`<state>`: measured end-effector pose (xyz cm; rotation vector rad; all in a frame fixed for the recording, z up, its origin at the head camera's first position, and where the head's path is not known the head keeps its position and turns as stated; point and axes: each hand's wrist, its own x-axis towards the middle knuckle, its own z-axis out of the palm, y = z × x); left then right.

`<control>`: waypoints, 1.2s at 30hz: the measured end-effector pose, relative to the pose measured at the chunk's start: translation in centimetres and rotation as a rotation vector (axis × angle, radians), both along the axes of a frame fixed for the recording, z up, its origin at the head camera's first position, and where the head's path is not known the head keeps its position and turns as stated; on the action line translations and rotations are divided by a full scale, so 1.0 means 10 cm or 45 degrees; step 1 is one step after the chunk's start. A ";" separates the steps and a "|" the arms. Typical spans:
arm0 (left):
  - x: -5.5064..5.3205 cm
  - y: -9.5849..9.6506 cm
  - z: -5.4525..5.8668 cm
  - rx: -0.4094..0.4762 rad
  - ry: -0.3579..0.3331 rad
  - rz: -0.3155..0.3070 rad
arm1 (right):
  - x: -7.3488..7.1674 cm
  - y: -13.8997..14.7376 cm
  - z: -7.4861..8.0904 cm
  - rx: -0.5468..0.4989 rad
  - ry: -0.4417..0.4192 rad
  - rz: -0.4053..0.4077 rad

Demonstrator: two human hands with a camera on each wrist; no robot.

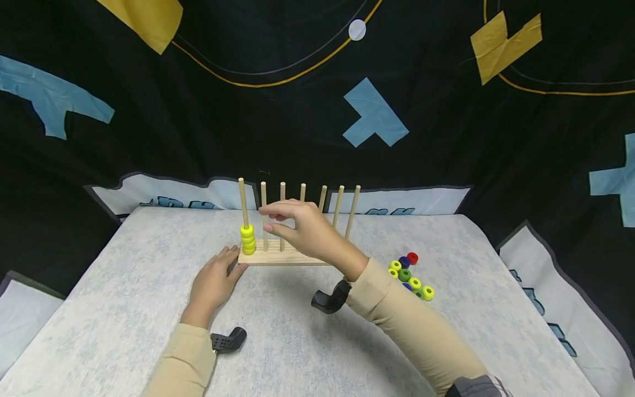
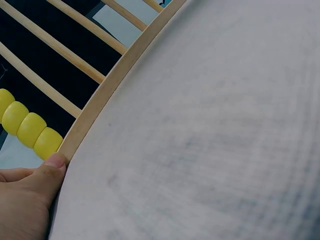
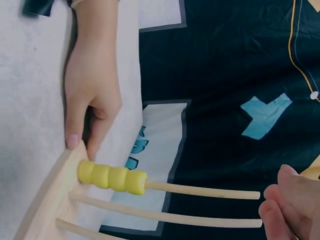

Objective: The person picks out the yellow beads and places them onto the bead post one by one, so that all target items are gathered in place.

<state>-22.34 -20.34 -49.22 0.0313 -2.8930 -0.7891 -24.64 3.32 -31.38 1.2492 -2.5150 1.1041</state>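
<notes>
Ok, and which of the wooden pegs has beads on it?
The leftmost peg, at the end of the base beside the left hand. Four yellow beads are stacked on it; no beads show on the other pegs.

No legible text, labels, numbers or signs

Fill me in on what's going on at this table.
A person is working with a wooden peg rack. Their left hand holds its left end, while their right hand is raised near the pegs, with no bead visible in it. Four yellow beads are stacked on the leftmost peg; the peg next to it is bare. Loose yellow, green, blue and red beads lie to the right.
</notes>
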 end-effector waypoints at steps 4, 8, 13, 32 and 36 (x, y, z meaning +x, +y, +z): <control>0.00 0.00 0.01 -0.003 -0.005 -0.003 | 0.04 0.09 -0.09 0.003 -0.034 -0.004; 0.00 0.00 0.02 -0.008 -0.003 -0.018 | 0.07 0.20 -0.17 0.004 -0.059 -0.032; 0.01 0.01 0.04 -0.016 0.011 -0.028 | 0.07 0.33 -0.26 -0.038 -0.083 -0.044; 0.01 0.00 0.04 0.013 0.007 -0.043 | 0.06 1.21 -0.60 -0.088 -0.165 -0.292; 0.02 -0.01 0.04 0.017 0.000 -0.043 | 0.02 1.49 -0.64 -0.105 -0.192 -0.415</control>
